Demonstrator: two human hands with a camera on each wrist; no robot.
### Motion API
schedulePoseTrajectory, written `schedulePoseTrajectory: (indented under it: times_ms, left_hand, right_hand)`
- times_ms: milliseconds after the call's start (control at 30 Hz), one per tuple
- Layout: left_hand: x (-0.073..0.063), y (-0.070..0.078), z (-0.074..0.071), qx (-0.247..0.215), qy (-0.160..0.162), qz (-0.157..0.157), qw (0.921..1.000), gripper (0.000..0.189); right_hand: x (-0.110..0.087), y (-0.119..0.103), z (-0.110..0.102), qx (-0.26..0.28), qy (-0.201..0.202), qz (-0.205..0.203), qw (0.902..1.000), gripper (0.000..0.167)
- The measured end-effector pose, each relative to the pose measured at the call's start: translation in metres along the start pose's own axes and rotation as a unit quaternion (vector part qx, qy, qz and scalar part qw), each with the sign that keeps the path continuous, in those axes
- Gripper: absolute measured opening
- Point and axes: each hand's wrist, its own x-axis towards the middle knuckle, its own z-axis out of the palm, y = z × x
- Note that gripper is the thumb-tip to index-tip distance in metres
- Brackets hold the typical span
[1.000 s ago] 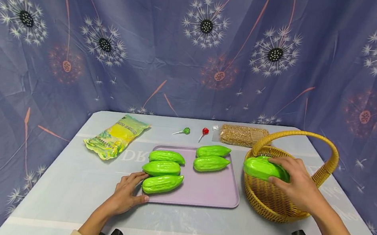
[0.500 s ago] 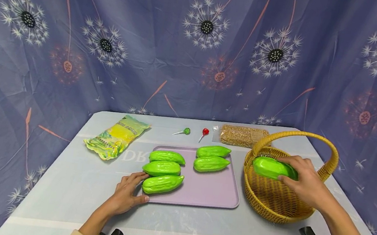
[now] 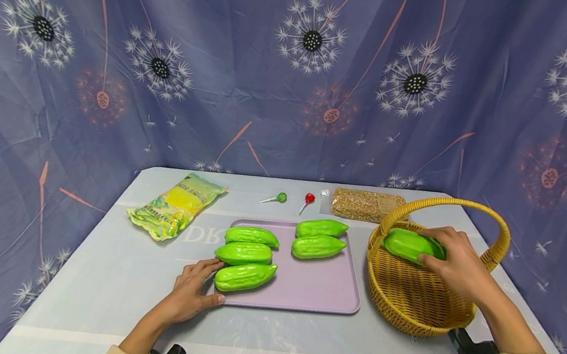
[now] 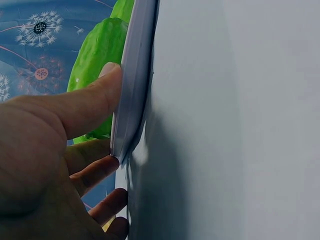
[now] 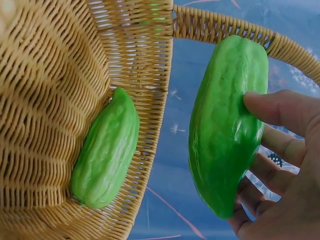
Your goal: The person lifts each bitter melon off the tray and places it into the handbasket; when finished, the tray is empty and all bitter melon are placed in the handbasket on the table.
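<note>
My right hand [image 3: 456,265] grips a green bitter gourd [image 5: 227,125], thumb on one side and fingers on the other. It holds this gourd over the back part of the yellow wicker basket [image 3: 410,300]. Inside the basket lies another bitter gourd [image 5: 107,152], seen in the right wrist view. At the left front corner of the lilac tray [image 3: 311,290], my left hand [image 3: 191,294] holds the rim, its thumb [image 4: 97,97] at the front edge and its fingers along the left side. Three bitter gourds [image 3: 245,253] lie beside it on the tray, with two bitter gourds [image 3: 318,246] farther back right.
A yellow-green packet [image 3: 176,207] lies on the left of the white-covered table [image 3: 98,296]. Behind the tray are a green lollipop [image 3: 280,197], a red lollipop [image 3: 309,197] and a clear bag of grain [image 3: 363,205]. The basket's tall handle [image 3: 497,225] arches beside my right hand.
My right hand has carried its bitter gourd rightward from the basket's left rim, then slightly toward the basket's back. The left hand and the tray have stayed put.
</note>
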Motion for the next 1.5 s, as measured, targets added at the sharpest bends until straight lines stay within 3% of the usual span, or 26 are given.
schedulePoseTrajectory:
  times_ms: [267, 567, 967, 1500]
  left_hand:
    - [0.000, 0.000, 0.000, -0.001, -0.001, 0.001, 1.0000, 0.069]
    - [-0.001, 0.000, -0.001, 0.000, -0.002, 0.002, 1.0000, 0.069]
    - [-0.001, 0.001, -0.002, 0.002, -0.004, -0.002, 1.0000, 0.070]
    - [0.000, 0.001, -0.001, -0.004, -0.003, -0.007, 1.0000, 0.069]
  right_hand:
    - [0.014, 0.004, 0.003, -0.004, -0.018, 0.012, 0.9998, 0.047]
    - [0.025, 0.009, 0.007, -0.003, -0.064, 0.032, 0.9974, 0.051]
    - [0.037, 0.021, 0.022, -0.022, -0.116, 0.040, 0.9922, 0.046]
    - [0.038, 0.032, 0.036, -0.029, -0.146, 0.017, 0.9887, 0.045]
